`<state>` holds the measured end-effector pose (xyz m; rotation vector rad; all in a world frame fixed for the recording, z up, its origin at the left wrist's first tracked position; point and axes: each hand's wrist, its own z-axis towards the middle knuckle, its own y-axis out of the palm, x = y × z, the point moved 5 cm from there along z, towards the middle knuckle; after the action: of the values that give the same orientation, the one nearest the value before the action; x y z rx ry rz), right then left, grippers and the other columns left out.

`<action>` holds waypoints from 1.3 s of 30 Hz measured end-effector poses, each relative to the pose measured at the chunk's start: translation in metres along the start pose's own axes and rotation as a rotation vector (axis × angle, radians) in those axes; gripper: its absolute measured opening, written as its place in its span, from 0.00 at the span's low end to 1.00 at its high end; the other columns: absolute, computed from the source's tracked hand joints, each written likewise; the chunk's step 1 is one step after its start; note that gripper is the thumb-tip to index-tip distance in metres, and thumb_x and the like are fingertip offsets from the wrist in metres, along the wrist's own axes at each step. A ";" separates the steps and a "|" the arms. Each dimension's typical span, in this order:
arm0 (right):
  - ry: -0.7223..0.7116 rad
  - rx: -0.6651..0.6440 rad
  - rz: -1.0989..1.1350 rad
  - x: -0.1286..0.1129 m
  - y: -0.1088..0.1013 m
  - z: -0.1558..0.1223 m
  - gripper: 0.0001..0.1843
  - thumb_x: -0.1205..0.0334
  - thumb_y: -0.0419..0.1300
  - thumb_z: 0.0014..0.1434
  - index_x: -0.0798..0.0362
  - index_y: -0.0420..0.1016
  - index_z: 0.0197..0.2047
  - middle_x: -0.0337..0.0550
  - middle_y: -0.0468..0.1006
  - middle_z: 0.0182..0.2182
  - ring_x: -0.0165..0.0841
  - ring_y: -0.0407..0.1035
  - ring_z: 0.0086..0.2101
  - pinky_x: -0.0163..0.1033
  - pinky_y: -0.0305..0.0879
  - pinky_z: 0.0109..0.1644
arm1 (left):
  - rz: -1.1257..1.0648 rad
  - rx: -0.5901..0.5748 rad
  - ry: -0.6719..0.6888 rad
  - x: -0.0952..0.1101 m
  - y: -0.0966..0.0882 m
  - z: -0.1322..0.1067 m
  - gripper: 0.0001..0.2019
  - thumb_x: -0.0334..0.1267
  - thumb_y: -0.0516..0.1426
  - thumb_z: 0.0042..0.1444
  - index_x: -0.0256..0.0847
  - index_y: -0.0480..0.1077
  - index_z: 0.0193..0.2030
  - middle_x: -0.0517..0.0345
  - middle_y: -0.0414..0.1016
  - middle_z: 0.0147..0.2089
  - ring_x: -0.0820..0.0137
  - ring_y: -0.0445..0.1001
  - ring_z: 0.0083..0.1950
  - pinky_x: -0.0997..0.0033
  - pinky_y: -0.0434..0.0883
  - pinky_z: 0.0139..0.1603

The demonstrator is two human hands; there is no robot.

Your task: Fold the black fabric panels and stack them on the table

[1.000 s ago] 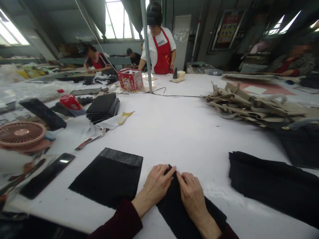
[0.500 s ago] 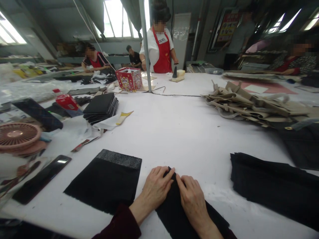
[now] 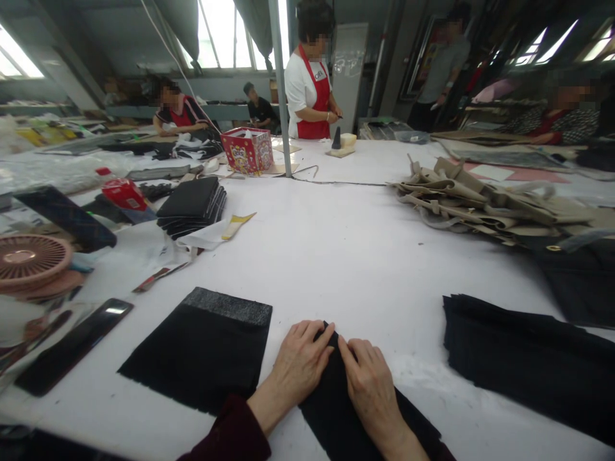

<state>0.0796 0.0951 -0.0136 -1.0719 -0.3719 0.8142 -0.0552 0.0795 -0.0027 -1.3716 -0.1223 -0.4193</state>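
A piece of black fabric (image 3: 327,410) lies on the white table in front of me, with its far corner under my fingers. My left hand (image 3: 302,358) presses and pinches that far edge from the left side. My right hand (image 3: 368,374) grips the same edge from the right, its index finger and thumb close to the left fingertips. The edge looks folded over where the fingers meet; the hands partly hide it. Left of my hands lies a flat black fabric panel (image 3: 206,352) with a grey speckled strip (image 3: 230,308) along its far edge.
Black fabric pieces (image 3: 523,358) lie at right, below a heap of beige fabric parts (image 3: 480,198). At left are a phone (image 3: 72,349), a pink fan (image 3: 33,259) and a black stack (image 3: 189,205). A pole (image 3: 282,96) stands beyond; a co-worker in a red apron (image 3: 317,96) stands behind it.
My hands and the fabric under them have hardly moved. Across the table, the co-worker in the red apron has turned sideways and brought both hands together.
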 end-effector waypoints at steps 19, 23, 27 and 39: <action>0.022 -0.004 0.003 0.000 0.000 0.000 0.19 0.75 0.47 0.66 0.60 0.69 0.57 0.48 0.69 0.37 0.38 0.63 0.37 0.44 0.61 0.40 | 0.136 0.096 -0.030 -0.003 -0.018 0.005 0.21 0.38 0.53 0.66 0.41 0.60 0.65 0.48 0.65 0.63 0.58 0.65 0.59 0.51 0.61 0.61; 0.037 0.005 0.014 0.001 -0.001 0.000 0.18 0.73 0.47 0.66 0.60 0.70 0.55 0.48 0.70 0.36 0.38 0.63 0.37 0.44 0.62 0.40 | 0.104 0.046 0.104 0.011 -0.017 0.003 0.20 0.30 0.50 0.65 0.42 0.62 0.63 0.53 0.68 0.61 0.61 0.64 0.60 0.57 0.61 0.63; 0.065 0.037 0.082 0.006 -0.001 -0.002 0.18 0.72 0.47 0.67 0.59 0.69 0.56 0.49 0.70 0.38 0.37 0.65 0.39 0.43 0.64 0.42 | 0.138 0.003 0.133 0.014 -0.007 0.003 0.18 0.30 0.50 0.65 0.40 0.64 0.60 0.52 0.69 0.59 0.61 0.64 0.61 0.57 0.60 0.64; 0.050 0.068 0.152 0.020 -0.012 -0.026 0.19 0.73 0.46 0.67 0.58 0.68 0.56 0.48 0.69 0.38 0.36 0.63 0.39 0.42 0.65 0.42 | 0.251 -0.064 0.208 0.027 -0.005 0.002 0.24 0.25 0.51 0.59 0.40 0.62 0.62 0.49 0.68 0.58 0.62 0.63 0.62 0.58 0.55 0.67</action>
<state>0.1141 0.0903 -0.0172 -1.0638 -0.2213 0.9267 -0.0316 0.0750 0.0116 -1.3776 0.2342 -0.3540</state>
